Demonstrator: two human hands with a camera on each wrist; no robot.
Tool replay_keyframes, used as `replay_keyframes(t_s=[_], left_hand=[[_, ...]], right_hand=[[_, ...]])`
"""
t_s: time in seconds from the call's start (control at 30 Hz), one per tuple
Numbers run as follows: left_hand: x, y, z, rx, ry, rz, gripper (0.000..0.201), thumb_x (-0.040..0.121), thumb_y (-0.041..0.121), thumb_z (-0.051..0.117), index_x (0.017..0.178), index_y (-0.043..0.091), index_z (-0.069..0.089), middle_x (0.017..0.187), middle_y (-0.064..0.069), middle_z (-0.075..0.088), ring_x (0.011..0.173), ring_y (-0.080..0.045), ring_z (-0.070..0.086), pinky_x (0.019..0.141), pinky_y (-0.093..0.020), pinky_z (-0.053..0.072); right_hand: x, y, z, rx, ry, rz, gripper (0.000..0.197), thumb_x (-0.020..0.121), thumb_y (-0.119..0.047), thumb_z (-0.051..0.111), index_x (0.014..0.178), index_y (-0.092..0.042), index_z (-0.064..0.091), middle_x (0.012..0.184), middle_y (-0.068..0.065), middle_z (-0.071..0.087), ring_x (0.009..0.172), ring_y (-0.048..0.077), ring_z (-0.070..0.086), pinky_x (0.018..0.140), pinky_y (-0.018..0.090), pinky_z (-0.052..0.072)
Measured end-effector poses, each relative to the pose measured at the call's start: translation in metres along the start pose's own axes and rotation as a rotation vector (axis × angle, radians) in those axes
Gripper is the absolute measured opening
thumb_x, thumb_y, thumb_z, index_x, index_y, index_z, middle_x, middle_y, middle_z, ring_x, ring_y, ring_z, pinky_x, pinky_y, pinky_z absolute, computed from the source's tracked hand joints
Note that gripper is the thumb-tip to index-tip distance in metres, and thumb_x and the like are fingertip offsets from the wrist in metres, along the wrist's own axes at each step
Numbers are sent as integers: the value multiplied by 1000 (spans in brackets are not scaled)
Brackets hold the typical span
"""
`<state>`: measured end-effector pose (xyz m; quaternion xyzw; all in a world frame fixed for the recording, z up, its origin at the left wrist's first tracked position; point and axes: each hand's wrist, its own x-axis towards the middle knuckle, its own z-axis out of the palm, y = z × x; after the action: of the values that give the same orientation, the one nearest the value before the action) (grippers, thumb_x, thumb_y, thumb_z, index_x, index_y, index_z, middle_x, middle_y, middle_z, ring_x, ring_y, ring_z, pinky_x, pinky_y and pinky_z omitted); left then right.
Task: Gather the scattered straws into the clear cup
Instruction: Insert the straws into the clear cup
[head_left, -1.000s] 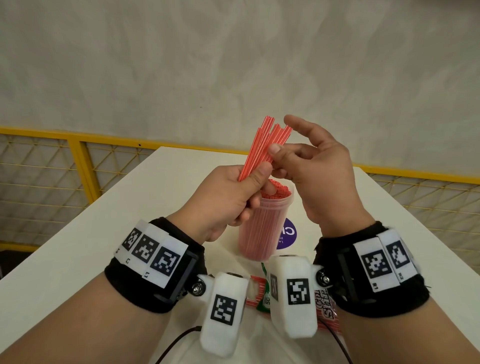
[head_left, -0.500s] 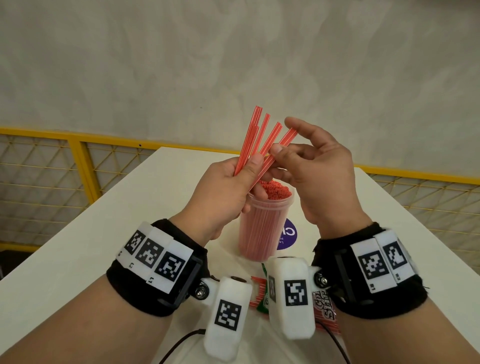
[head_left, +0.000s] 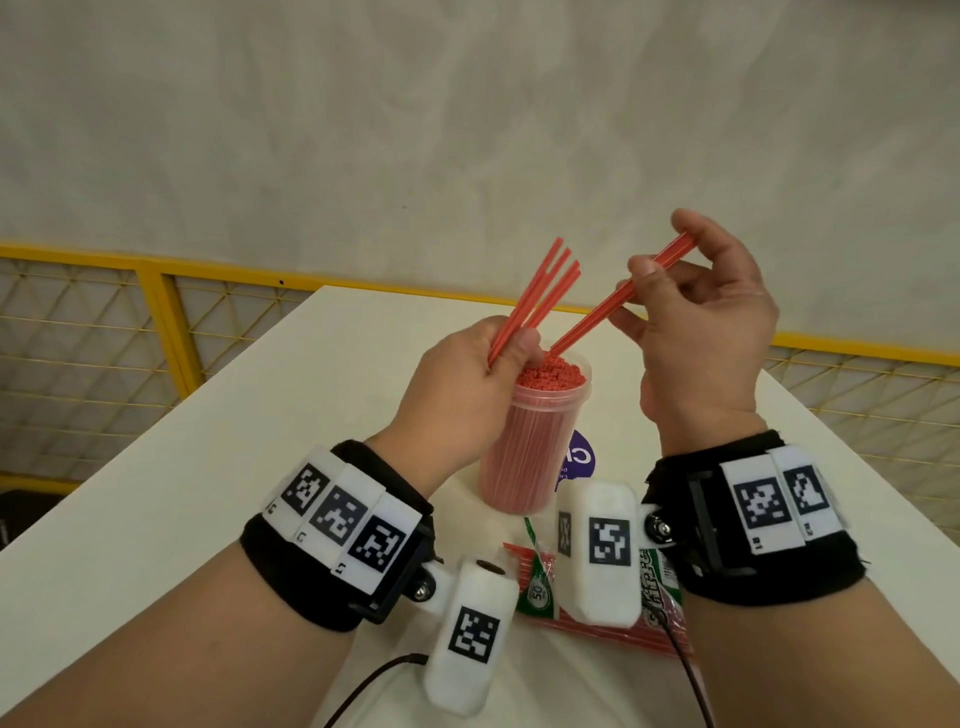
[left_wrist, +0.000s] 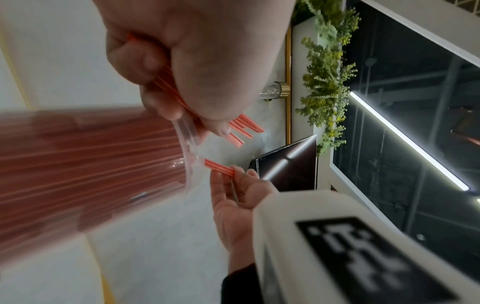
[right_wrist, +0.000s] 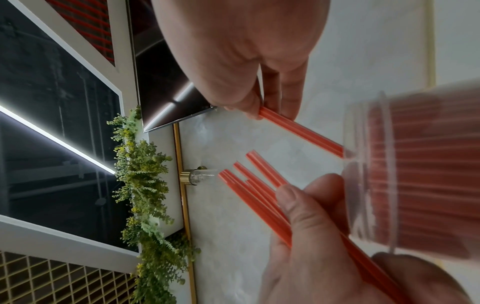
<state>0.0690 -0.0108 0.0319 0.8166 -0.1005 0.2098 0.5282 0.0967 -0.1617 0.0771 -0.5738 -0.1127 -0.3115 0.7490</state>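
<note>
Straws, red and thin: a small bunch of straws (head_left: 535, 306) fans up out of the left hand (head_left: 457, 395), whose fingers are curled round their lower ends, just above and beside the clear cup (head_left: 530, 441). The right hand (head_left: 696, 332) pinches one or two separated straws (head_left: 618, 299) between thumb and fingertips, slanting down so the lower tip touches the packed straw ends at the cup's mouth. Half a second ago both hands met on a single fan of straws; now the right hand has pulled its share away, so feeding into the cup has likely begun. The cup looks nearly full. It stands on the white desk (head_left: 218, 467), beyond both wrists; a straw packet (head_left: 540, 597) lies below them.
</note>
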Motion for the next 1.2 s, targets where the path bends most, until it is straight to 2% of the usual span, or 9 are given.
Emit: replay_keyframes(t_s=[0.13,0.4,0.47,0.53,0.63,0.8,0.93,1.07,1.2], left_hand=[[0,-3,-1,121,10,46,28,100,42,42,83,30,61,83,15,69,74,4,61,67,-19,44],[2,1,-2,-21,91,2,28,101,37,42,79,27,57,81,8,67,49,6,51,58,-24,38],[3,4,-4,-79,109,-26,29,102,36,42,79,26,58,80,7,67,47,6,51,58,-23,38],[3,6,-7,-118,103,-55,30,102,36,42,79,25,59,78,8,66,47,6,51,59,-24,38],[3,6,-9,-151,92,-86,31,102,37,42,80,24,60,80,7,67,47,6,51,61,-25,39],[2,6,-9,-158,86,-111,32,102,38,42,80,25,61,79,8,67,47,5,51,59,-24,38],[3,5,-9,-193,98,-138,33,101,41,43,79,25,62,72,11,64,45,5,50,56,-23,36],[4,4,-11,-272,72,-203,37,99,44,45,81,20,67,54,12,53,39,0,42,46,-18,32],[4,3,-11,-307,49,-210,38,99,45,47,82,18,69,49,12,51,38,-1,41,40,-11,31]], right_hand=[[-3,8,4,-29,-25,14,37,88,1,63,111,-29,62,75,3,58,75,18,65,62,33,58],[-7,22,6,-412,-304,-23,29,89,-12,65,105,-36,68,87,-3,71,73,6,64,79,35,57],[-11,25,6,-664,-498,11,13,91,-29,63,99,-31,74,114,-6,69,90,3,63,86,25,49],[-14,28,6,-720,-571,95,18,91,-38,62,94,-26,76,123,-6,65,111,11,59,93,28,44],[-10,30,7,-593,-416,126,11,87,-37,66,81,-33,74,94,-15,71,101,10,64,94,38,50],[-8,37,3,-653,-476,168,14,80,-26,74,68,-34,73,66,-41,60,74,-21,56,69,16,42],[-5,35,3,-591,-350,168,7,79,-37,74,86,-36,73,92,-14,71,94,7,65,85,32,52],[-6,33,0,-673,-435,255,42,77,-31,79,117,-29,65,117,-9,56,106,6,53,76,18,41],[-3,30,0,-536,-317,265,35,79,-35,76,112,-29,66,122,-7,58,115,8,54,89,27,43]])
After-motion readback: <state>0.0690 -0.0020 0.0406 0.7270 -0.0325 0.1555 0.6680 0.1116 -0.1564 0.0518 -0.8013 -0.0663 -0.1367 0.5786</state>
